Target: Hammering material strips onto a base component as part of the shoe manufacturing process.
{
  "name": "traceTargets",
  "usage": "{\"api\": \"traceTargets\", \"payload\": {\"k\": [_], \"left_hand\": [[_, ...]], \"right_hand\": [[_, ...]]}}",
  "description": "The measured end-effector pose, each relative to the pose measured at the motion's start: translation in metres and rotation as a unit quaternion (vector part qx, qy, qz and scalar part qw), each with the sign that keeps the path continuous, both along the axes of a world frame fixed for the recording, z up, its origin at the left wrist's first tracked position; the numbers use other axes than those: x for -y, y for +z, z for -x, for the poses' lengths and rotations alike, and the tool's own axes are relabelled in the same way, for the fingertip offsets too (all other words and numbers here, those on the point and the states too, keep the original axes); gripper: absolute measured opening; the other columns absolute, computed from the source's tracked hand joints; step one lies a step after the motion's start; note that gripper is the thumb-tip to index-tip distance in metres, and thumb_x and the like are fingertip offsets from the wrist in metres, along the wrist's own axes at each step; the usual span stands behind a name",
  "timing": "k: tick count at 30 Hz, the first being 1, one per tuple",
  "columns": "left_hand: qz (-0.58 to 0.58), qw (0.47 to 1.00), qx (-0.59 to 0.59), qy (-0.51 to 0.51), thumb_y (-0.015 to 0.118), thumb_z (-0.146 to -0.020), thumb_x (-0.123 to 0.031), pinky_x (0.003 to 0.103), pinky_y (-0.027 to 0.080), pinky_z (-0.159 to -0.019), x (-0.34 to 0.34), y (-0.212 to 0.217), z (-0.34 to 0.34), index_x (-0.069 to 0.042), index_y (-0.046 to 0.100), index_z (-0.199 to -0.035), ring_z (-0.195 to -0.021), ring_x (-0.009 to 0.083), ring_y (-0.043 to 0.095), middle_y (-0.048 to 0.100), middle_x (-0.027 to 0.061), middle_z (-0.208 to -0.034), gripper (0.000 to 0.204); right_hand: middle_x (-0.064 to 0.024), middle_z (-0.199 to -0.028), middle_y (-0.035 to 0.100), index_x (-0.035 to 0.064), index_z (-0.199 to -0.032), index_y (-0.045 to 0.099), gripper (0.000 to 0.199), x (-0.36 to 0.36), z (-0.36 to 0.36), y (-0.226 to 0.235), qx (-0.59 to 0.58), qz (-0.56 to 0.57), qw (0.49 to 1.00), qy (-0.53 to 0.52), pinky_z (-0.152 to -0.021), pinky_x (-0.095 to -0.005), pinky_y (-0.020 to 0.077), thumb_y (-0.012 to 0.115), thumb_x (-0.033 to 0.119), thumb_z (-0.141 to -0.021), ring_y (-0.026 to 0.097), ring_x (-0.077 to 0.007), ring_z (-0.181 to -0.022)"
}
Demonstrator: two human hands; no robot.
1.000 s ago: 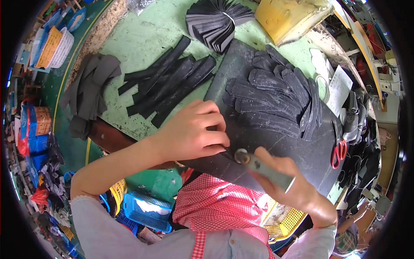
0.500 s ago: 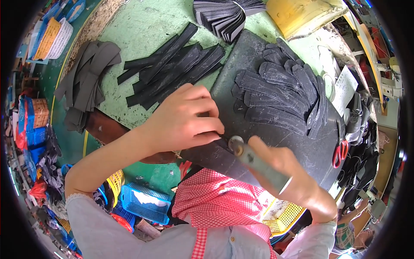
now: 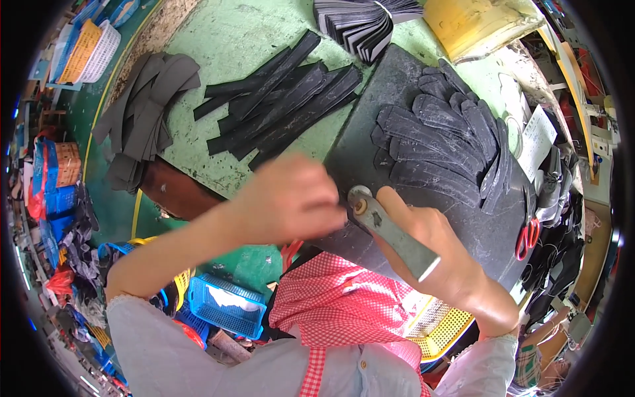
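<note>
My right hand (image 3: 440,248) is wrapped round a hand tool (image 3: 397,238) with a flat grey-green metal handle and a round metal disc at its head. The tool's head lies over the black work mat (image 3: 370,261), close to my left fingertips. My left hand (image 3: 288,202) is smeared by motion, its fingers curled together at the mat's left edge. What they pinch, if anything, cannot be made out. Beyond the tool, many black rounded-end strips (image 3: 440,145) lie in an overlapping heap on the mat. Longer black strips (image 3: 278,99) are spread on the green tabletop, past my left hand.
A fanned bundle of dark strips (image 3: 364,26) and a yellow block (image 3: 479,26) stand at the back. Grey strips (image 3: 149,99) hang over the table's left edge. Red-handled scissors (image 3: 527,235) lie at the right. Below are a blue basket (image 3: 228,304) and a yellow basket (image 3: 440,327).
My left hand has blurred with movement and come slightly lower. The tool's handle has turned to show more of its flat side. The whole view has shifted a little.
</note>
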State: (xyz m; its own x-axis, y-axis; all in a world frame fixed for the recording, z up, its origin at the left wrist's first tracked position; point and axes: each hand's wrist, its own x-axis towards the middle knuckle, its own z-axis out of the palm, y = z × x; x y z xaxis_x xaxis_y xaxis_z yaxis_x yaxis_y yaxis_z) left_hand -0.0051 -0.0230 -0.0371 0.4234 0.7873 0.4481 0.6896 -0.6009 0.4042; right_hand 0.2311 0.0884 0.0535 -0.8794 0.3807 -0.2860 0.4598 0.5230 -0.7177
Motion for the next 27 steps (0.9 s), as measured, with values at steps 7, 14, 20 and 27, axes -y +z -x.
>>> {"api": "traceTargets", "payload": {"k": [7,14,20,27], "left_hand": [[0.013,0.993,0.113,0.016,0.075,-0.081,-0.02,0.043,0.056,-0.1,0.03,-0.007,-0.079,-0.011,0.074,-0.115,-0.116,0.0289,0.062,0.064,0.0092,-0.121,0.035],[0.082,0.988,0.075,0.107,0.077,-0.081,-0.014,0.039,0.05,-0.088,-0.002,0.011,-0.066,-0.019,0.083,-0.109,-0.099,0.0252,0.063,0.062,0.0045,-0.099,0.029],[-0.063,0.954,-0.041,0.289,0.084,-0.076,-0.004,0.046,0.048,-0.095,-0.049,0.044,-0.024,-0.019,0.081,-0.108,-0.107,0.0295,0.059,0.062,0.0057,-0.108,0.036],[0.017,0.995,-0.036,0.09,0.085,-0.083,-0.021,0.041,0.048,-0.096,-0.109,0.009,-0.147,-0.015,0.077,-0.122,-0.105,0.0248,0.058,0.06,0.0036,-0.104,0.041]], "right_hand": [[-0.0215,-0.079,0.055,0.0035,-0.111,0.052,0.011,0.001,0.01,-0.005,-0.031,0.098,0.994,-0.041,-0.066,-0.0462,0.0489,0.06,0.009,-0.106,0.058,-0.0497,-0.076],[-0.0222,-0.102,0.07,0.0025,-0.123,0.063,0.021,-0.023,-0.052,-0.009,-0.122,-0.03,0.984,-0.126,-0.072,-0.0466,0.0546,0.066,0.008,-0.104,0.073,-0.0404,-0.089],[0.0003,-0.093,0.06,0.0022,-0.125,0.066,0.019,-0.04,-0.161,0.002,-0.003,-0.006,0.917,-0.398,-0.072,-0.0237,0.0456,0.061,0.008,-0.108,0.049,-0.0066,-0.08],[-0.0184,-0.085,0.066,0.0011,-0.118,0.063,0.014,-0.042,-0.168,-0.023,-0.102,-0.104,0.932,-0.332,-0.072,-0.0346,0.0524,0.063,0.008,-0.106,0.059,-0.0294,-0.07]]}}
